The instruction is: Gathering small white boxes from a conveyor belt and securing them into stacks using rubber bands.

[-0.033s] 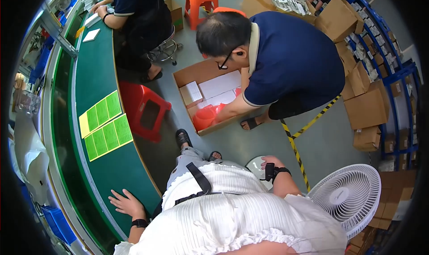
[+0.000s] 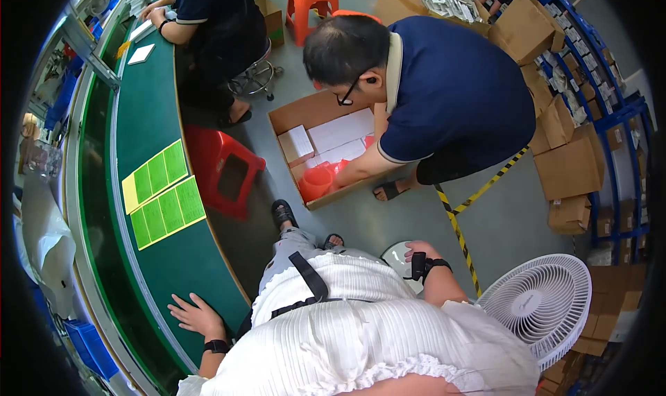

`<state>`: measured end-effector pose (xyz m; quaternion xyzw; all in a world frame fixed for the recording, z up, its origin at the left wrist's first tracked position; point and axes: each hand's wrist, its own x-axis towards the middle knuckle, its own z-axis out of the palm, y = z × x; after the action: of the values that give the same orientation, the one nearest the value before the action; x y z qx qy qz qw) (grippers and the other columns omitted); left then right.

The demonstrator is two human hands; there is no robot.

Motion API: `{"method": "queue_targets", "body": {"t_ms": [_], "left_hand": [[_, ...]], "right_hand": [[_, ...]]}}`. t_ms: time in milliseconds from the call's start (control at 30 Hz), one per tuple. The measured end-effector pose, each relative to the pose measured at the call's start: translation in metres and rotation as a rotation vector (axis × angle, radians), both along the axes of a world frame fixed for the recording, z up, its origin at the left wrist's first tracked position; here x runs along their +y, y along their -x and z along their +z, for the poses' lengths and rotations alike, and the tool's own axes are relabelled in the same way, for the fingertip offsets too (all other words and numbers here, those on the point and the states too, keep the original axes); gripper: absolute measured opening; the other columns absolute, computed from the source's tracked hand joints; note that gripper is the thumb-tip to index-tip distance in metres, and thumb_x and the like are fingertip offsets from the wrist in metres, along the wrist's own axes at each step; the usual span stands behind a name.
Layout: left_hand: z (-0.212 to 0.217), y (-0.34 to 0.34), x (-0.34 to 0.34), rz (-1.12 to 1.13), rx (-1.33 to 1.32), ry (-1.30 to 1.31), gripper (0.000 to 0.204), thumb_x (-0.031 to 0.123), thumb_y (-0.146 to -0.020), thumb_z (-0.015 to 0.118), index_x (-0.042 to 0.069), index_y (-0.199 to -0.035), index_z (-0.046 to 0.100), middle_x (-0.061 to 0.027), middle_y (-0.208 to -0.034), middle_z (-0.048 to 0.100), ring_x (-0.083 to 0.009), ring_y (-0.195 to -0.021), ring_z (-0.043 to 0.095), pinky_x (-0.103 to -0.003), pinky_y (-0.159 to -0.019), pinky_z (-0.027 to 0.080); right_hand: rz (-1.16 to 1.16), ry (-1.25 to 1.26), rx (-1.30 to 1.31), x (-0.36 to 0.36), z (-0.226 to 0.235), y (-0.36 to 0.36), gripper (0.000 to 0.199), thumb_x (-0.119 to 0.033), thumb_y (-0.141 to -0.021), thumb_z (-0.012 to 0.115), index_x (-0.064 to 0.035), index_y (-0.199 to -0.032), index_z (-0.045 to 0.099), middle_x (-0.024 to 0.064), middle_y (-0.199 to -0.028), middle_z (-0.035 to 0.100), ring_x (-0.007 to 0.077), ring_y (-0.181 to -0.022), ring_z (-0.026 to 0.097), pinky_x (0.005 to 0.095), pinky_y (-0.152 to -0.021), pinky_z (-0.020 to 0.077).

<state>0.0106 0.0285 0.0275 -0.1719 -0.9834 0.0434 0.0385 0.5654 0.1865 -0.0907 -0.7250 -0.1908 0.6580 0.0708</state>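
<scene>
My left hand [image 2: 198,317] lies flat on the green workbench [image 2: 202,271], its fingers spread and nothing in it. A black band circles that wrist. Farther along the bench are two yellow sheets bearing bright green labels [image 2: 165,212]. My right hand [image 2: 420,249] is beside my body at the right, fingers loosely extended and partly hidden by the black device [image 2: 418,265] strapped at its wrist. No object shows in it. Below it is a pale round base [image 2: 395,257].
A co-worker [image 2: 458,91] bends over an open cardboard box [image 2: 286,122] holding white boxes and red plastic wrap. A red stool [image 2: 243,202] stands by the bench. At the right are a white fan [image 2: 534,306], cartons [image 2: 569,164] and blue shelving [image 2: 617,118]. Another person sits at the bench's far end.
</scene>
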Motion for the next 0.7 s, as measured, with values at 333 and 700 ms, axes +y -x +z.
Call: {"method": "queue_targets", "body": {"t_ms": [333,700], "left_hand": [[0.005,-0.003,0.003,-0.009,-0.009,0.006,0.055,0.043,-0.092,0.029,0.015,-0.138,0.02,-0.0175,-0.143,0.013,-0.0331,-0.132,0.013,-0.051,-0.104,0.01],[0.006,-0.003,0.003,-0.013,-0.02,-0.023,0.055,0.044,-0.091,0.03,0.015,-0.138,0.02,-0.0176,-0.143,0.013,-0.0328,-0.132,0.012,-0.051,-0.104,0.01]], "right_hand": [[0.148,0.067,-0.091,-0.002,-0.011,-0.008,0.046,-0.026,-0.084,0.053,0.0037,-0.117,0.042,0.0209,-0.093,0.06,0.0303,-0.07,0.062,0.0387,-0.059,0.0498],[0.301,-0.005,-0.196,0.011,0.011,0.016,0.03,-0.024,-0.081,0.055,0.0021,-0.096,0.058,0.0102,-0.088,0.061,0.0201,-0.068,0.06,0.0344,-0.056,0.0464]]}}
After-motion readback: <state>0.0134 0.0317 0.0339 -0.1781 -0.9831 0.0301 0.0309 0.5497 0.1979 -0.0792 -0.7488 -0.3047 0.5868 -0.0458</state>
